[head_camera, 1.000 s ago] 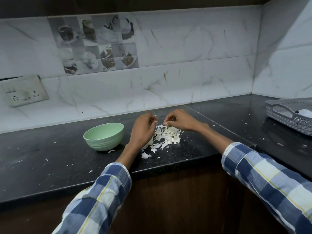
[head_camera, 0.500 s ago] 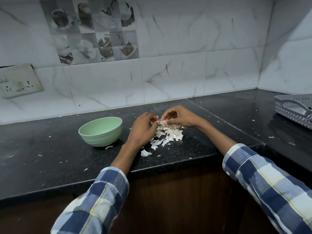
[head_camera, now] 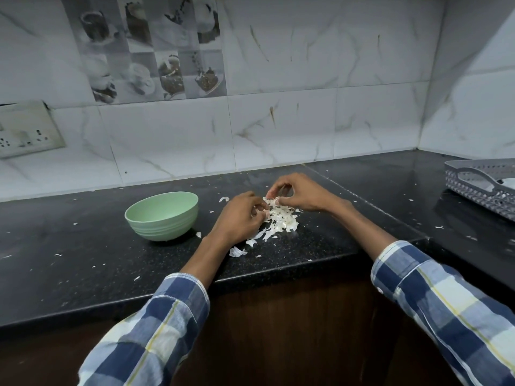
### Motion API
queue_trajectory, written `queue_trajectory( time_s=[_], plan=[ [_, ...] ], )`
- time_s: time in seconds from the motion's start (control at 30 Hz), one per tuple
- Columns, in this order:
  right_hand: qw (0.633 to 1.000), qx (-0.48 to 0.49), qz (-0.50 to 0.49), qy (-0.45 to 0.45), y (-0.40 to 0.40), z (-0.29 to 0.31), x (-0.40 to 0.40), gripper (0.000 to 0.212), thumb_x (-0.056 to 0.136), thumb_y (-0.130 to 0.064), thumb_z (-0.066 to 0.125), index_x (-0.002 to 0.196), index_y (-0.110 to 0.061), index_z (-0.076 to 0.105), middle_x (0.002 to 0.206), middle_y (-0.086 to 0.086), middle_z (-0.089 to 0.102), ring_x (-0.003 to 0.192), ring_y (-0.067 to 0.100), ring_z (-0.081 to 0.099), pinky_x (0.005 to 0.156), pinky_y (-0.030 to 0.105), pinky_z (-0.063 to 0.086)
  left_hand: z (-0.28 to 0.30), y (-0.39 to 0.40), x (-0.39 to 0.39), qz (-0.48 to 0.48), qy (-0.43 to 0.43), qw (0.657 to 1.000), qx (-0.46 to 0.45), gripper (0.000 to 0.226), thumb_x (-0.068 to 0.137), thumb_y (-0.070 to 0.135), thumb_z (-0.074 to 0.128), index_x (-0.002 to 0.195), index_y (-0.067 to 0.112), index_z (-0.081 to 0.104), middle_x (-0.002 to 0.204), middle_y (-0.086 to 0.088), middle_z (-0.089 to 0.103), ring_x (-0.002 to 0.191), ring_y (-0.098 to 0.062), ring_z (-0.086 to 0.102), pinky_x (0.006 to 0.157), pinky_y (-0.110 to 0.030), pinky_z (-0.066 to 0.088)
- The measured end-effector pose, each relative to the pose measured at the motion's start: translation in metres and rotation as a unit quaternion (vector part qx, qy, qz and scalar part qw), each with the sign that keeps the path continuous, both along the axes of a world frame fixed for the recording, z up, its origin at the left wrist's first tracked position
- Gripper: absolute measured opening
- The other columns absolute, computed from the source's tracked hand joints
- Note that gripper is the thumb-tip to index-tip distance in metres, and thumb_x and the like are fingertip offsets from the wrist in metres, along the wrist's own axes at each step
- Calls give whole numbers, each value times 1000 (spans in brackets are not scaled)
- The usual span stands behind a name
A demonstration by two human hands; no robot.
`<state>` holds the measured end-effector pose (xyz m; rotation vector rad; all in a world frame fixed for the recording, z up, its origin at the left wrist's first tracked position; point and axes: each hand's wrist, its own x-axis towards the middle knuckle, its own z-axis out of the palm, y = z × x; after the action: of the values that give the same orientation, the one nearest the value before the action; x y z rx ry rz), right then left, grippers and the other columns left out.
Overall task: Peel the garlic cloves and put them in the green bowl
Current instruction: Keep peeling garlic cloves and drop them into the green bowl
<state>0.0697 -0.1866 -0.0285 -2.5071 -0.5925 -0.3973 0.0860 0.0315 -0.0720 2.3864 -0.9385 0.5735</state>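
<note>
Black bench point(head_camera: 83, 263); green bowl point(head_camera: 162, 215) left of both hands, nearer left hand point(head_camera: 242, 215). Peel pile point(head_camera: 281, 221) btwn hands. Right hand point(head_camera: 295, 194) fingers pinching sth small, prob. garlic clove, over pile; left fingers curled onto same; long axis unclear.

The black table point(head_camera: 83, 260) carries a green bowl point(head_camera: 162, 215), a heap of garlic skins point(head_camera: 281, 221) at its three o'clock, and a grey basket point(head_camera: 485, 188) far beyond.
</note>
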Motion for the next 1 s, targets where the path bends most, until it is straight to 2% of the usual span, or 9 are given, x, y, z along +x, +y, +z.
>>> queue_trajectory(
  time_s=[0.13, 0.23, 0.4, 0.57, 0.67, 0.73, 0.87, 0.93, 1.0],
  plan=[
    [999, 11, -16, -30, -2, 5, -3, 10, 96, -24, 72, 103, -26, 79, 95, -15, 76, 84, -2, 67, 74, 21, 51, 0, -5, 3, 11, 5, 999, 33, 12, 98, 33, 71, 99, 24, 78, 101, 7, 62, 97, -13, 55, 87, -39, 48],
    [998, 41, -33, -44, -7, 8, -3, 8, 94, -22, 74, 101, -24, 79, 90, -11, 77, 84, 5, 71, 80, 30, 58, 0, -6, 3, 12, 0, 999, 29, 11, 100, 29, 67, 91, 22, 71, 96, 8, 59, 97, -15, 54, 86, -40, 47],
    [998, 42, -41, -37, -7, 7, -6, 17, 86, -36, 83, 93, -22, 78, 90, -10, 75, 83, 9, 68, 75, 28, 55, 2, -3, 0, 23, -21, 999, -23, 14, 109, 21, 54, 98, 13, 57, 100, -2, 62, 95, -21, 53, 81, -43, 45],
    [999, 16, -27, -16, 1, 10, -7, 11, 98, -20, 69, 106, -22, 78, 93, -14, 75, 78, -4, 67, 68, 9, 47, 1, -1, -4, 36, -40, 998, -16, 18, 110, 16, 45, 92, 15, 48, 92, -2, 55, 88, -26, 51, 76, -45, 42],
    [999, 30, -40, -14, 6, 11, -2, 21, 102, -12, 61, 110, -23, 76, 104, -17, 72, 92, -10, 63, 73, 6, 43, -1, 2, 0, 52, -35, 998, -30, 21, 113, 22, 41, 94, 16, 48, 94, -1, 56, 89, -24, 49, 81, -47, 44],
    [994, 91, -57, -11, 4, 10, 3, 23, 104, -10, 57, 113, -19, 75, 109, -11, 73, 102, -5, 62, 81, 11, 43, -2, 3, 3, 48, -15, 996, -79, 23, 114, 27, 38, 96, 17, 48, 96, -1, 54, 89, -22, 46, 80, -46, 42],
    [984, 166, -67, -9, 7, -3, 11, 18, 104, -17, 59, 112, -12, 74, 103, -1, 77, 97, 8, 70, 89, 24, 54, 1, 2, 16, 79, 24, 989, -122, 28, 116, 28, 36, 93, 15, 46, 97, -4, 51, 94, -27, 47, 81, -46, 39],
    [980, 189, -59, -12, 12, -11, 14, 18, 103, -27, 62, 103, -14, 75, 99, 4, 79, 92, 20, 73, 84, 28, 57, 4, 2, 24, 73, 48, 988, -130, 29, 115, 29, 39, 93, 14, 49, 97, -3, 52, 93, -24, 46, 85, -47, 41],
    [981, 191, -38, -8, 17, -15, 16, 21, 99, -36, 68, 102, -16, 75, 93, 3, 78, 84, 16, 74, 73, 20, 57, 7, 2, 32, 46, 62, 987, -143, 28, 112, 28, 48, 94, 9, 59, 96, -4, 58, 90, -22, 50, 85, -45, 45]
  ],
)
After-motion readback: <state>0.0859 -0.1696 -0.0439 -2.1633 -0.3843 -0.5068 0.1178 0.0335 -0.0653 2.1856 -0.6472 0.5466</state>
